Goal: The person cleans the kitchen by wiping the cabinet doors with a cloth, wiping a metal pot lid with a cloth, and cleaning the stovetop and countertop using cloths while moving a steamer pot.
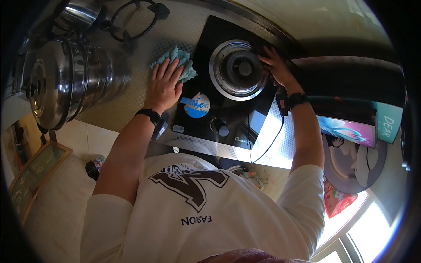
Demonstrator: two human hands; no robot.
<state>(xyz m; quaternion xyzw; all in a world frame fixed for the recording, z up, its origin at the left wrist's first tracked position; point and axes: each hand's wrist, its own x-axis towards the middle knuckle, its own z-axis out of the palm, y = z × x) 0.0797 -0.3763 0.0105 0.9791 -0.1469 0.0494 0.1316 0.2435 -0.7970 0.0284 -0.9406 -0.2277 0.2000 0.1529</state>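
Observation:
My left hand (165, 87) lies on a crumpled light green-blue cloth (187, 68), fingers stretched flat over it, on the patterned countertop beside the stove. The cloth's right edge reaches the black glass gas stove (210, 33). At the far right side of the stove is my right hand (280, 70), its visible fingers extended beside the round burner (242, 70); some fingertips are in shadow. The burner sits in a metal ring with no pot support on it. A dark knob (221, 128) and a round blue-and-white sticker (196, 105) are on the stove's near part.
A black pot support (137, 21) lies on the counter at upper left. Below it stands a large lidded steel pot (66, 83), near another metal vessel (78, 13). On the right are a dark cord (277, 136), a teal box (389, 122) and a purple basin-like item (340, 162).

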